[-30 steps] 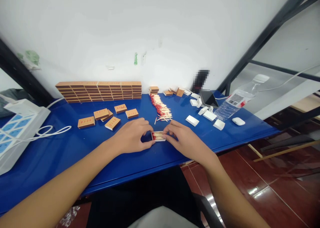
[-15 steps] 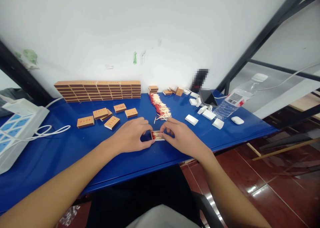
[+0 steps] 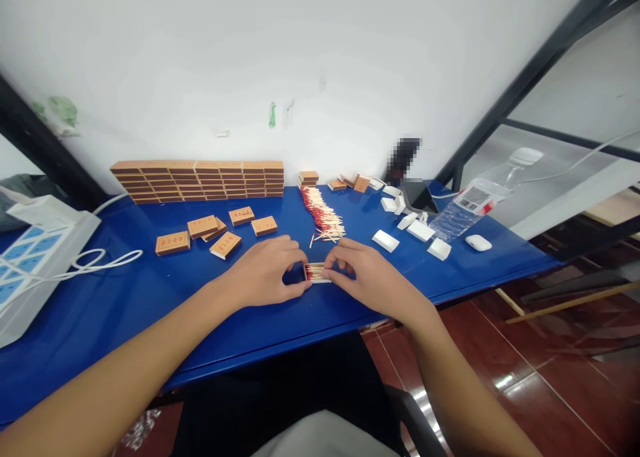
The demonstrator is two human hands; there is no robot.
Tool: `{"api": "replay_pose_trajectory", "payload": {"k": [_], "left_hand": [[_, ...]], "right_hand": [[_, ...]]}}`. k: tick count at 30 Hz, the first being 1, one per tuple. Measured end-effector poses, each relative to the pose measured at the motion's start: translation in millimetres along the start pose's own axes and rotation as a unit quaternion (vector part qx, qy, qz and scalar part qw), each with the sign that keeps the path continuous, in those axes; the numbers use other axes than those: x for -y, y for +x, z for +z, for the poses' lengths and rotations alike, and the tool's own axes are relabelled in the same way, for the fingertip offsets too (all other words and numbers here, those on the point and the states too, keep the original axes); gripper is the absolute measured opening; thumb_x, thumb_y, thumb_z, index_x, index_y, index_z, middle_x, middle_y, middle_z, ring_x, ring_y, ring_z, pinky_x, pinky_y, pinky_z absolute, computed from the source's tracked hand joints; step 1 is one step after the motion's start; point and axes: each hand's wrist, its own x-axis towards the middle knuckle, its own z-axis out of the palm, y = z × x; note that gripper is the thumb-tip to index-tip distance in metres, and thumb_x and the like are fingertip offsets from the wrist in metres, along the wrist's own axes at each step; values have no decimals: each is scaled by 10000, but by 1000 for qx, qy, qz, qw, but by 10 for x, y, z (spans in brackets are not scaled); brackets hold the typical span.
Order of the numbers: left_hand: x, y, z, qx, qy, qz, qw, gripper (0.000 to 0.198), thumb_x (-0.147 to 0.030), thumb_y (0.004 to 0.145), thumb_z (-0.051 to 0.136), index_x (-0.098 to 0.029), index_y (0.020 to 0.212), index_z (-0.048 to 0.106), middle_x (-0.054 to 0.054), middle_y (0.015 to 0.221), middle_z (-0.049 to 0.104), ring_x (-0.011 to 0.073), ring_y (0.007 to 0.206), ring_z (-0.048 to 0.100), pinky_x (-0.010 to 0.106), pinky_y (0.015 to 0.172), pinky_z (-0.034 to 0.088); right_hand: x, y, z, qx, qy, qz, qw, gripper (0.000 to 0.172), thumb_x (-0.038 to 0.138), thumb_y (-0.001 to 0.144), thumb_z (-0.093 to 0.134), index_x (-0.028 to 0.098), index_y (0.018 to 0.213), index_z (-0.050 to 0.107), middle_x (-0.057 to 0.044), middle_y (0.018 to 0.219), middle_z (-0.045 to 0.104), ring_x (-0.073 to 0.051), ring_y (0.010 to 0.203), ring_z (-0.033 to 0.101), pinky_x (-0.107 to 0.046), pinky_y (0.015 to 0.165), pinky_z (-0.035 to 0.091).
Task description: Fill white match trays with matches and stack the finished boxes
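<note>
Our left hand (image 3: 273,270) has its grip curled round the left end of a little tray (image 3: 320,282), thumb and fingers only a tray's width apart. Our right hand (image 3: 363,270) is bunched up at the other end, thumb over the matches (image 3: 315,271); its fingertips are nearly closed, but we can't tell if they've got hold of any. The tray sits on the blue table (image 3: 235,337), right between our hands, red heads to the left.

Just past it there's a messy pile (image 3: 324,215) of loose ones, so reaching straight ahead means hitting that. Loose boxes (image 3: 173,243) crowd the left, with a long stack (image 3: 200,182) behind them. Off to the right we've got spare trays (image 3: 385,241), a bottle (image 3: 467,207) and a white case (image 3: 479,243). Far left, a power strip (image 3: 75,257) and cable (image 3: 123,259) hog the corner.
</note>
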Motion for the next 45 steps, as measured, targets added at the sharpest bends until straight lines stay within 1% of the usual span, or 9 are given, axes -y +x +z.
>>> {"api": "replay_pose_trajectory", "payload": {"k": [18,22,26,30,35,37,40,43,45], "left_hand": [[9,-3,0,-5,5,4,1000,215,-399,923,724,-194,985,718,15,830,628,203,840,577,333,691,439],[4,5,-9,-4,4,1,1000,234,-410,928,719,-196,1023,723,18,835,631,204,841,579,332,689,441],[-11,0,-26,2,0,-7,1000,264,-435,921,716,-199,1040,724,20,846,637,211,865,591,333,693,448],[-24,-10,-35,6,-3,-13,1000,318,-471,890,733,-193,1045,719,24,857,645,218,877,597,340,705,458],[-17,-7,-20,7,-8,-9,1000,298,-474,895,724,-196,1001,718,24,853,641,211,857,590,337,692,452],[-10,-7,-16,7,-10,-10,1000,275,-461,899,723,-200,986,717,24,852,638,208,852,588,334,691,451],[-9,-8,-16,7,-10,-14,1000,249,-440,894,726,-206,979,718,21,840,630,206,842,584,334,689,450],[-17,-7,-17,0,-13,-18,1000,274,-450,870,744,-207,995,720,12,822,618,203,827,581,338,692,459],[-21,-6,-12,-2,-16,-21,1000,298,-459,856,756,-207,1014,725,9,826,619,202,822,587,342,694,466]], "right_hand": [[19,59,26,-28,-6,0,1000,98,248,1015,635,220,930,674,-30,911,631,-182,786,596,-313,700,433],[-271,51,-75,-107,-32,34,993,116,281,1007,624,227,916,672,-34,873,615,-198,760,589,-335,710,452],[-744,6,-179,-226,-126,49,965,209,372,961,668,197,1073,687,-106,950,667,-307,973,623,-446,900,492],[-1085,-69,-181,-211,-192,99,953,437,500,935,674,175,1228,676,-166,1107,705,-391,1110,601,-562,989,471],[-1181,-129,-92,-182,-218,159,945,495,547,925,664,175,1250,693,-197,1202,690,-453,1191,563,-638,956,474],[-1118,-101,-88,-198,-199,125,952,449,506,945,657,182,1253,693,-184,1185,689,-432,1179,564,-628,973,473],[-892,75,-133,-210,-142,11,967,288,392,992,636,205,1201,707,-143,1123,691,-357,1121,582,-548,1003,477],[-553,463,-167,-144,-98,-94,980,164,316,1000,654,206,1098,724,-105,1023,711,-304,1014,591,-470,934,491],[-337,809,-128,-84,-73,-148,983,181,310,967,717,204,1113,727,-97,1042,715,-288,1023,590,-438,928,490]]}}
